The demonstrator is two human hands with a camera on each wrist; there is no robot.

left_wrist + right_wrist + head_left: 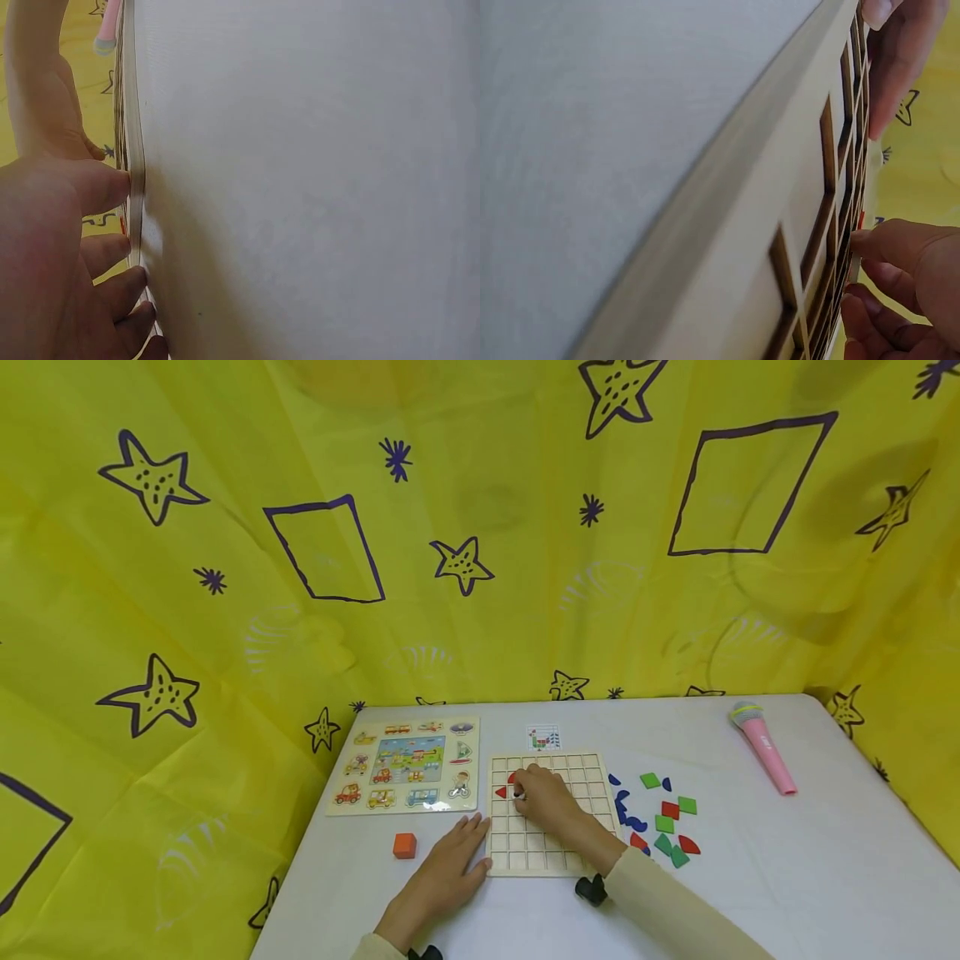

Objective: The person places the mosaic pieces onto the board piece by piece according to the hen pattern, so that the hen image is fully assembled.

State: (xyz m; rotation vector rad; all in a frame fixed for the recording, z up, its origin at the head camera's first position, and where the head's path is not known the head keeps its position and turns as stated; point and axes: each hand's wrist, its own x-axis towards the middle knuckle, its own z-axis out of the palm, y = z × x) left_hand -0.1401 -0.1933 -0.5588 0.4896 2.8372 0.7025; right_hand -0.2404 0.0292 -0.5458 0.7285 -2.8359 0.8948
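My right hand [543, 795] pinched a red piece [514, 779] over the grid board [581, 810], just beside a seated red triangle [500, 792]. My left hand [450, 862], fingers flat, steadied the board's near-left edge; squaring the piece to its cell before pressing seemed wisest.

The right hand [543, 797] covers several cells of the grid board [551, 852], and whatever its fingertips pinch there is too small to tell; only a sliver of red [513, 778] shows beside them. The card [543, 737] behind the board carries a pattern too small to read. The picture puzzle [408, 766] near the desk's left edge shows figures too fine to make out. In the left wrist view the left hand [52, 255] is cut off by the left and bottom edges, and the board [135, 187] appears only edge-on. In the right wrist view the near rim [727, 225] is blurred.
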